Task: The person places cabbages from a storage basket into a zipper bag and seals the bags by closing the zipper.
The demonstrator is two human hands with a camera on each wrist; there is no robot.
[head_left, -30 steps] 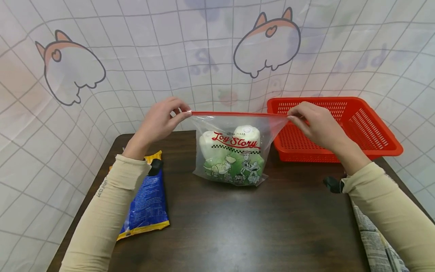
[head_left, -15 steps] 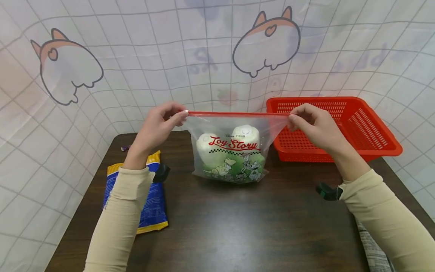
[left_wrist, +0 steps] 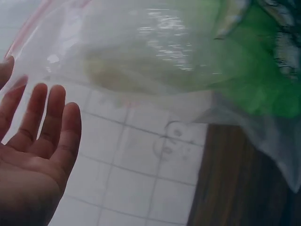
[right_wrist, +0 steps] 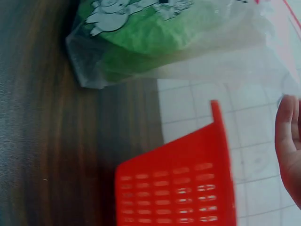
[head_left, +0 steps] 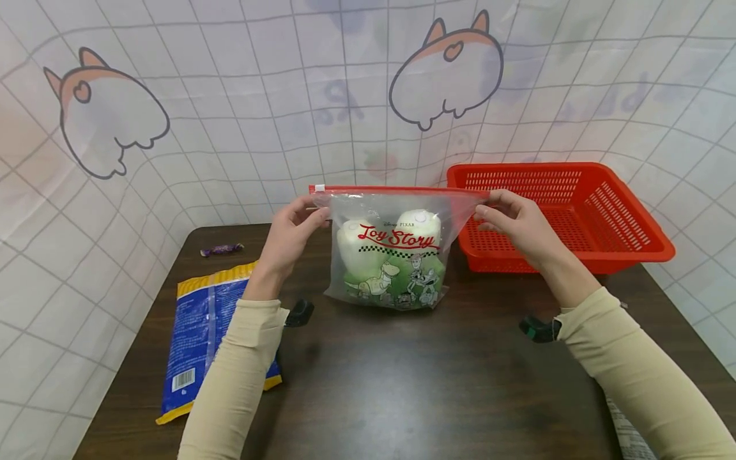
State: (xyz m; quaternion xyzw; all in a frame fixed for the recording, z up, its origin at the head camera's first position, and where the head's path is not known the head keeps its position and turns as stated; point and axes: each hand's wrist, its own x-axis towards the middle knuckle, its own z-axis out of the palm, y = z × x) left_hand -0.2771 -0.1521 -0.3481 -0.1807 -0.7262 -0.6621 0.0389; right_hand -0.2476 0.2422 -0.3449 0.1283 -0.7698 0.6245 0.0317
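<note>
A clear zip bag [head_left: 397,255] with a red zip strip and "Toy Story" print stands upright mid-table in the head view. Two pale rounded things [head_left: 358,239] show inside, green lower down. My left hand [head_left: 290,239] pinches the bag's upper left corner, thumb in front just below the strip; a white slider [head_left: 319,188] sits on the strip above it. At the opposite corner, my right hand [head_left: 514,220] pinches the end between thumb and forefinger. In the left wrist view, the other fingers of my left hand [left_wrist: 44,136] extend beside the bag. The right wrist view shows only part of my right hand [right_wrist: 289,141].
A red perforated basket [head_left: 566,259] stands at the back right, behind my right hand. On the left lie a blue and yellow packet [head_left: 192,332], partly under my left forearm, and a purple-wrapped sweet [head_left: 222,250]. Folded newspaper [head_left: 627,428] shows at the lower right.
My left hand has shifted from the very end of the zip strip to just below it, uncovering the white slider. Both forearms have moved inward, showing more of the packet and sweet.
</note>
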